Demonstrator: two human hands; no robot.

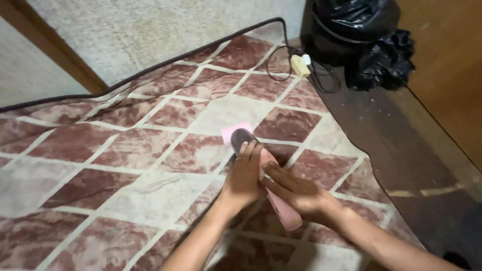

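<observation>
Mid-frame on the rug (125, 165), the left hand (244, 178) is closed in a grip around a pink roller (281, 208). The right hand (296, 190) lies flat on its handle, fingers extended. Most of the rug lies beyond the roller's head (241, 138).

Big rug (125, 165) w/ a diamond grid, dark red and cream patches, dark piping round the edge, laid at an angle over a paler, worn carpet (150, 35). Wooden trim (60, 55) runs diagonally at upper left. Far end: beige power strip (300, 65) on the rug's corner, thin black cords (281, 60) looping around it. Just behind, a black bin (351, 30) lined w/ a black plastic bag, and a 2nd crumpled black bag (384, 62) beside it. Dark floorboards (401, 150) at right, next to a brown wood panel (447, 65), poss. a door.
</observation>
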